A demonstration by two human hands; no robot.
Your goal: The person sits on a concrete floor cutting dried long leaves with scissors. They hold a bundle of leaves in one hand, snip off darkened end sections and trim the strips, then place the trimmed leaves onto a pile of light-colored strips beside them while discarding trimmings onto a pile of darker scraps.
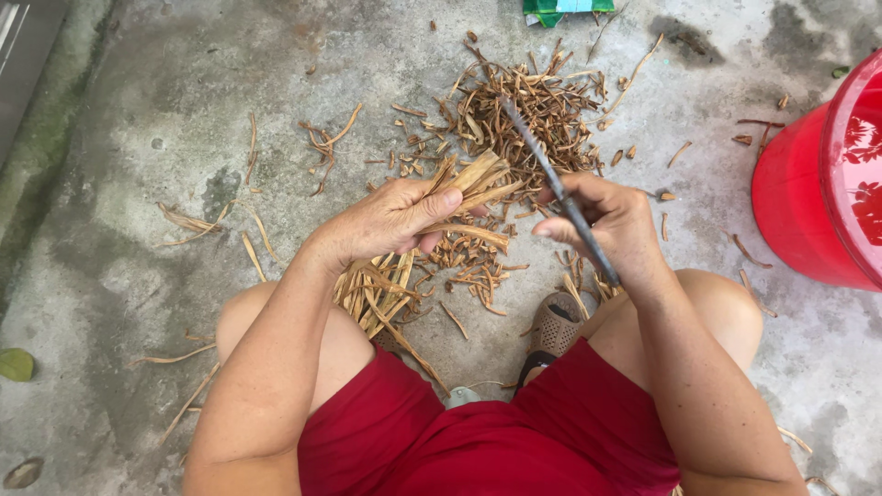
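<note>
Head view looks straight down at a person squatting on a grey concrete floor, knees apart, in red shorts.

Their left hand is closed around a bundle of dry tan strips; the thumb lies across the top and the fingers curl underneath, so the bundle is clamped, with its ends sticking out beyond the thumb toward the far edge of the floor. More long strips hang below the same hand, over the left knee.

Their right hand is wrapped shut around a thin dark blade. It runs diagonally through the fist: one end sticks out past the wrist, the other points up and away, over the pile. The two hands are close together, the blade just beside the protruding ends of the bundle; whether they touch I cannot tell.

Beyond the hands, toward the middle of the far edge, lies a heap of short brown cuttings, with loose pieces scattered around it and between the knees. A brown perforated sandal shows under the right hand. At the right edge stands a red plastic tub. A green packet lies at the far edge, and a green leaf at the left edge.
</note>
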